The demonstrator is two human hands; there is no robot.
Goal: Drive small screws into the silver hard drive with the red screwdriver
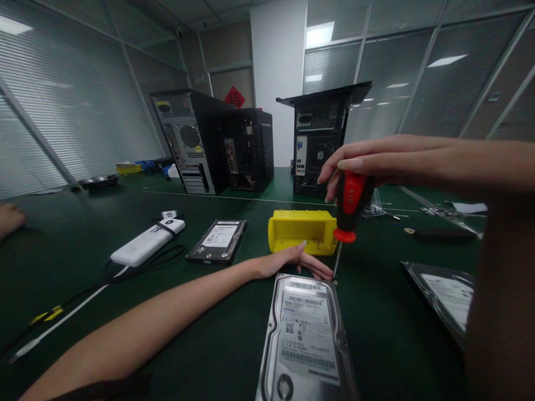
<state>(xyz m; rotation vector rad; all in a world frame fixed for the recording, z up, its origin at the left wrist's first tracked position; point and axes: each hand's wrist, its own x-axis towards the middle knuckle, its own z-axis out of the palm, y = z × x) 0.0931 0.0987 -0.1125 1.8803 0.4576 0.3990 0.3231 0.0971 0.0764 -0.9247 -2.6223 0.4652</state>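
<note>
On the table (pixel 209 356), drive (pixel 307 340) lies flat, front centre. Right hand (pixel 368 159) grips screwdriver (pixel 353 203), tip at drive's far right corner; left hand (pixel 288 263) by far edge, fingers extended, hold unclear. Probably screw work; next turn calls for a seated tip.

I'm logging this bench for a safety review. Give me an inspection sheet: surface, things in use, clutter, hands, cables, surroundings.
Surface: green table
Things in use: near drive, label up; screwdriver, tip by that drive's far right corner
Clutter: yellow bin, left drive, right drive
Hands: right hand grips screwdriver; left hand at near drive's far edge
Cables: black and white, by white strip
Surroundings: PC towers behind; another person's hand, left edge
</note>
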